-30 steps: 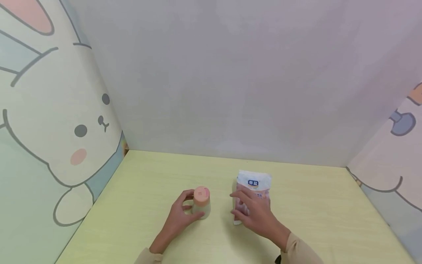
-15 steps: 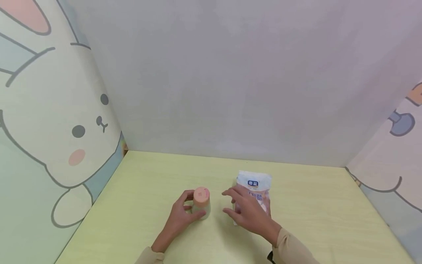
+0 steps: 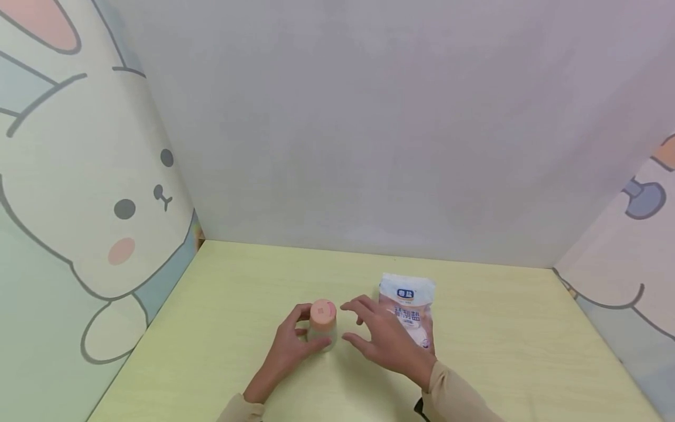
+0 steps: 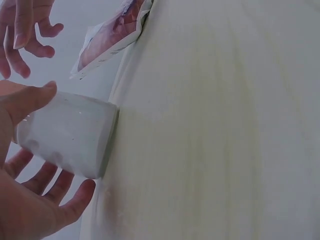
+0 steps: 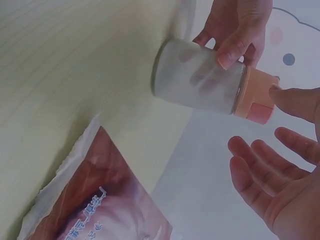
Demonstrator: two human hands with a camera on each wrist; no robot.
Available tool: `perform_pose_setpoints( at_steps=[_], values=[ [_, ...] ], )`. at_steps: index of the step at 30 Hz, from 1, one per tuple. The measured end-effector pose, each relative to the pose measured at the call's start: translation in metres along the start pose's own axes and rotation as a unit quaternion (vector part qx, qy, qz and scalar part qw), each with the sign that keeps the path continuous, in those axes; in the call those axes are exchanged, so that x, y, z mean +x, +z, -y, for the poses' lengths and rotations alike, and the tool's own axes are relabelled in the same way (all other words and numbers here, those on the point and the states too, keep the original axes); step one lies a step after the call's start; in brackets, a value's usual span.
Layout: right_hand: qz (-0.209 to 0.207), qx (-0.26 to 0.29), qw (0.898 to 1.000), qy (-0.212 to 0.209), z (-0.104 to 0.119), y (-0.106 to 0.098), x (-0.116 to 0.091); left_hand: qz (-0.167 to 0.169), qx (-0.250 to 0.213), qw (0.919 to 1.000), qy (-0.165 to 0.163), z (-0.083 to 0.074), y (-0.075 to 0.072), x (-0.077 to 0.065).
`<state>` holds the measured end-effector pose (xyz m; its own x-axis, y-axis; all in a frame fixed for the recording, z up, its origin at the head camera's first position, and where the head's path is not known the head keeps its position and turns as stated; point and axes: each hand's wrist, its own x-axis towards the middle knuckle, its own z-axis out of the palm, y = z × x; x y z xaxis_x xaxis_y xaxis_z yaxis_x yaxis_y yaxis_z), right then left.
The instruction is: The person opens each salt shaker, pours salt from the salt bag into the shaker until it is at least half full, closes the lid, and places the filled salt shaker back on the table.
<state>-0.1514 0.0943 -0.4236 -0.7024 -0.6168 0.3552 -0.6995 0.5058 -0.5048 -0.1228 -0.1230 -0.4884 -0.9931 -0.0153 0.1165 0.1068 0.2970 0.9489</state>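
A frosted glass shaker jar (image 5: 192,80) with an orange cap (image 3: 323,312) stands upright on the table. My left hand (image 3: 287,350) holds the jar's body, thumb on the near side and fingers behind. Right of the cap is my right hand (image 3: 389,340), its fingers spread and slightly bent, with nothing between them. In the right wrist view its thumb tip overlaps the cap's top; whether they touch I cannot tell. Behind the right hand lies a pink and white bag of salt (image 3: 407,294), its lower part covered by the hand and wrist.
The pale yellow-green tabletop (image 3: 506,328) stretches out to both sides of the hands. A plain grey wall (image 3: 358,129) rises at its back edge. Side walls with cartoon animals (image 3: 105,193) flank the table.
My right hand has moved left, from over the salt bag toward the jar's cap, so more of the bag's print shows. My left hand and the jar have hardly moved.
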Motion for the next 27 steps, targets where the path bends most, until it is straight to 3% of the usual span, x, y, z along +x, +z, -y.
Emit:
perform_pose_setpoints(
  at_steps=[18,27],
  values=[
    [0.024,-0.001,1.0,-0.008,0.012,0.014,0.024,0.019,0.013,0.9997,0.011,-0.004,0.002,0.004],
    [0.03,-0.053,0.998,-0.008,0.018,0.023,0.04,0.003,0.006,1.0,-0.005,-0.002,0.004,0.006]
  ],
)
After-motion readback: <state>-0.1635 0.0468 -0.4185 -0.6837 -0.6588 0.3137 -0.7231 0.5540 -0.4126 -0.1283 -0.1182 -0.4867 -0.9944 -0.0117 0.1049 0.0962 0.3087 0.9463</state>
